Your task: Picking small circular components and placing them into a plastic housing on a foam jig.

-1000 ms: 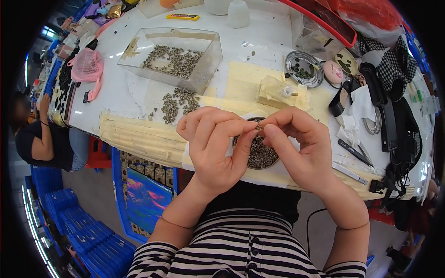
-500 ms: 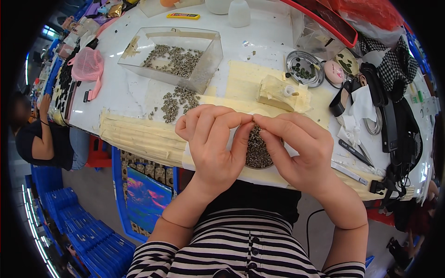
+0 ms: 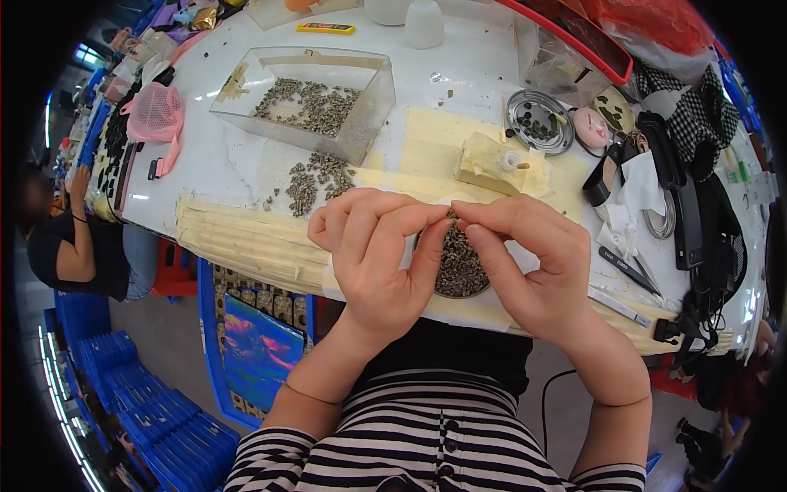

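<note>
The left hand [image 3: 373, 258] and the right hand [image 3: 537, 262] are meeting above a round bowl [image 3: 459, 297], which is filled with many small grey metal pieces [image 3: 461, 269]. The bowl stands near the front edge of the white worktop [image 3: 471, 74], and the hands hide a part of its rim. One tiny grey metal piece [image 3: 452, 214] is between the fingertips of both hands, over the far side of the bowl. The grip of the left hand is together, with thumb and forefinger clamped on this piece. The right forefinger reaches the same place, with the thumb lower; whether this grip is fully closed, I cannot tell.

Beyond the left hand there is a loose heap of similar metal pieces [image 3: 305, 187], and just behind it a clear plastic rectangular box [image 3: 377, 107] which holds more of them. Beyond the right hand stands a block wrapped in pale yellow tape [image 3: 479, 162], and near it a round transparent dish [image 3: 567, 138] with dark green bits [image 3: 537, 127]. To the right of the right hand lie black pointed tweezers [image 3: 627, 269].
</note>
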`<state>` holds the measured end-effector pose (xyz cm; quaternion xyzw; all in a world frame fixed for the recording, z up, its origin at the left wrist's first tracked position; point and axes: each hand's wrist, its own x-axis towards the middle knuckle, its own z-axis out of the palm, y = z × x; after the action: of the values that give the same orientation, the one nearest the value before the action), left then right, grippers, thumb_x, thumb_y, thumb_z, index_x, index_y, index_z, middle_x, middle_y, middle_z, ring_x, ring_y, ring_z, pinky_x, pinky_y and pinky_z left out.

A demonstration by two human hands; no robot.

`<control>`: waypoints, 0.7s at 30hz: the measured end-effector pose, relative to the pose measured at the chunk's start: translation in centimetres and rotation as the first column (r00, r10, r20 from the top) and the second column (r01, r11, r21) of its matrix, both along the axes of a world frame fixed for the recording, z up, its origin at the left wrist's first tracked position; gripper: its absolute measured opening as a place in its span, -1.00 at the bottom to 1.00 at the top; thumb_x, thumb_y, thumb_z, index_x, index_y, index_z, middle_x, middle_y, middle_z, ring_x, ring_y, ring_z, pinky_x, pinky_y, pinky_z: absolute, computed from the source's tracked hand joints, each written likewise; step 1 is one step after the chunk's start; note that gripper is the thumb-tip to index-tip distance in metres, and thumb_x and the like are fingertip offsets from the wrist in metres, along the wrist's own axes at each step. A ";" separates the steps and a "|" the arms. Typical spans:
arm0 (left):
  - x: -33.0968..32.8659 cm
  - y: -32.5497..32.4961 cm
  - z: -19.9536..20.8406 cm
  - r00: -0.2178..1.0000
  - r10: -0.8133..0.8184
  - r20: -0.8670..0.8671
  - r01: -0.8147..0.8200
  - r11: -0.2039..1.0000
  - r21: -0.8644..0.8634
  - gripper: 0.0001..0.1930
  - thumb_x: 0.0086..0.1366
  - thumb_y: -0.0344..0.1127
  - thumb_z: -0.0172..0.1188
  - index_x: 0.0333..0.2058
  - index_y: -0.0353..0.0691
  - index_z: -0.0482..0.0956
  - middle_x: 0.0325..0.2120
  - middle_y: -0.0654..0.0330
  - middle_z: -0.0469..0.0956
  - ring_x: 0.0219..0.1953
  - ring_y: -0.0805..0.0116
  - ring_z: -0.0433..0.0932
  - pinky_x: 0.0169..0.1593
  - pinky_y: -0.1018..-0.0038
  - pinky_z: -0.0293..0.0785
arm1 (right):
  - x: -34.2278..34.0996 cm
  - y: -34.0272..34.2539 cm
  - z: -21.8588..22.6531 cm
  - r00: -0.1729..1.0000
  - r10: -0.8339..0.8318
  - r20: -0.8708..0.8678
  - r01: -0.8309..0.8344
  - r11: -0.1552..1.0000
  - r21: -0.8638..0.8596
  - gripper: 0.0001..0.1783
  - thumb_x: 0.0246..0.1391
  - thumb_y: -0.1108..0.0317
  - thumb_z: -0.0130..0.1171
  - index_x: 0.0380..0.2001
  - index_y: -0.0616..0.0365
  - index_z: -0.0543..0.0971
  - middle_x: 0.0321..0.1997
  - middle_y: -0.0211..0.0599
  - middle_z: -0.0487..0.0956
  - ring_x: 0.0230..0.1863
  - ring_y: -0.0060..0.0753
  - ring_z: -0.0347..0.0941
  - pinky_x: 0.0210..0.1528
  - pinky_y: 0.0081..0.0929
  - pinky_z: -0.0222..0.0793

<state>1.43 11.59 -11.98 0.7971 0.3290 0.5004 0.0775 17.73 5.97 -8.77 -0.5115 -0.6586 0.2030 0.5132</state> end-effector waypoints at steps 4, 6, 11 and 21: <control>0.2 -0.1 -0.1 0.999 0.035 -0.034 -0.034 0.999 0.033 -0.82 0.05 -0.41 0.40 -0.34 -0.08 0.62 -0.35 0.35 0.52 -0.19 0.30 0.42 -0.07 0.33 0.08 | 0.0 0.0 -0.2 0.995 -0.024 0.099 0.016 0.997 0.077 -0.74 -0.01 0.63 0.27 -0.18 0.26 0.66 -0.43 -0.21 0.60 -0.49 -0.32 0.53 -0.46 -0.52 0.42; 0.1 -0.1 -0.2 0.999 0.031 -0.037 -0.030 0.999 0.028 -0.81 0.04 -0.42 0.40 -0.34 -0.08 0.62 -0.35 0.35 0.52 -0.19 0.30 0.42 -0.06 0.32 0.08 | 0.0 0.0 -0.2 0.987 -0.030 0.158 0.016 0.996 0.086 -0.73 -0.02 0.62 0.28 -0.19 0.26 0.65 -0.45 -0.22 0.59 -0.50 -0.31 0.52 -0.48 -0.50 0.41; 0.0 0.0 -0.3 0.999 0.025 -0.040 -0.025 1.000 0.004 -0.81 0.04 -0.41 0.41 -0.34 -0.08 0.62 -0.35 0.35 0.51 -0.18 0.29 0.42 -0.06 0.31 0.08 | 0.0 0.2 -0.3 0.983 -0.043 0.181 0.020 0.992 0.124 -0.75 -0.03 0.61 0.30 -0.21 0.25 0.65 -0.45 -0.24 0.58 -0.51 -0.31 0.51 -0.50 -0.49 0.40; 0.0 -0.2 -0.1 0.997 -0.007 -0.071 0.015 0.994 0.105 -0.77 0.00 -0.40 0.43 -0.31 -0.07 0.65 -0.33 0.37 0.52 -0.19 0.30 0.44 -0.08 0.32 0.07 | 0.0 0.1 -0.1 0.994 -0.043 -0.103 0.030 0.992 -0.122 -0.92 0.06 0.53 0.30 -0.38 0.33 0.61 -0.47 -0.29 0.60 -0.46 -0.59 0.56 -0.43 -0.62 0.46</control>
<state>1.44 11.41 -12.09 0.8189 0.3004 0.4883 0.0265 17.76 6.04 -8.90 -0.5420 -0.6078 0.2595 0.5192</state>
